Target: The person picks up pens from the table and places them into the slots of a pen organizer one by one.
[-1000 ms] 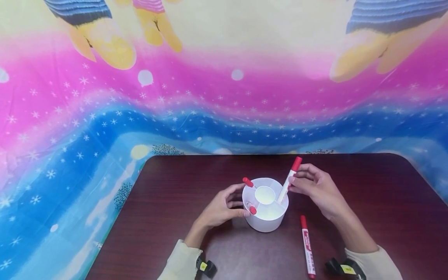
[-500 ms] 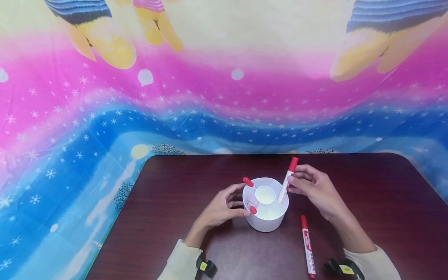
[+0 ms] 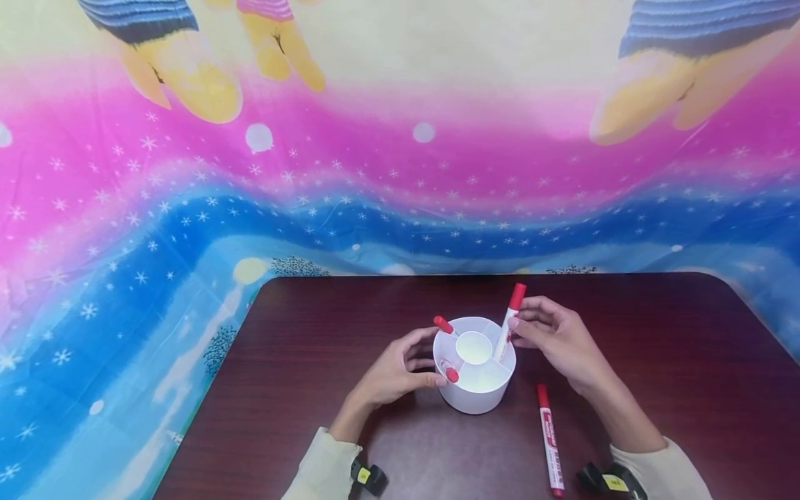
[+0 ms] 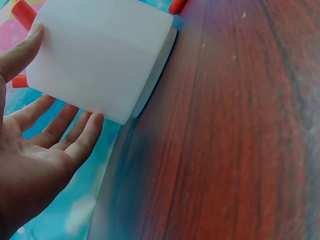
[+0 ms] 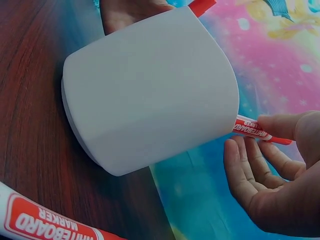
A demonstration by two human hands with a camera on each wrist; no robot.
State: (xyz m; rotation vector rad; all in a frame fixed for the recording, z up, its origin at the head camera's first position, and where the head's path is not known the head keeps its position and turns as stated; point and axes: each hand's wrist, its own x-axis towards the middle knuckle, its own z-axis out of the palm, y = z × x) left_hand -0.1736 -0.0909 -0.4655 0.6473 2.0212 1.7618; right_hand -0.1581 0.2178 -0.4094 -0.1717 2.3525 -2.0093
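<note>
A white round holder [image 3: 476, 389] with compartments stands on the dark table; it also fills the left wrist view [image 4: 100, 55] and the right wrist view [image 5: 150, 90]. My left hand [image 3: 420, 362] cups its left side with relaxed fingers, thumb [image 4: 20, 52] against the wall. My right hand [image 3: 521, 321] pinches a red-capped whiteboard marker [image 3: 507, 325] that stands in the right compartment, its printed barrel [image 5: 252, 130] showing past the holder. Two more red-capped markers [image 3: 445, 326] lean in the left compartment. Another marker [image 3: 548, 441] lies on the table by my right forearm.
The dark wooden table [image 3: 656, 361] ends with rounded corners at the back. A bright pink-and-blue cloth [image 3: 187, 208] hangs behind it and down its left side. Wrist-worn cameras [image 3: 369, 478] sit at both cuffs.
The marker in my right hand has sunk lower into the holder and stands more upright. My right hand has shifted slightly left with it. The left hand stays put.
</note>
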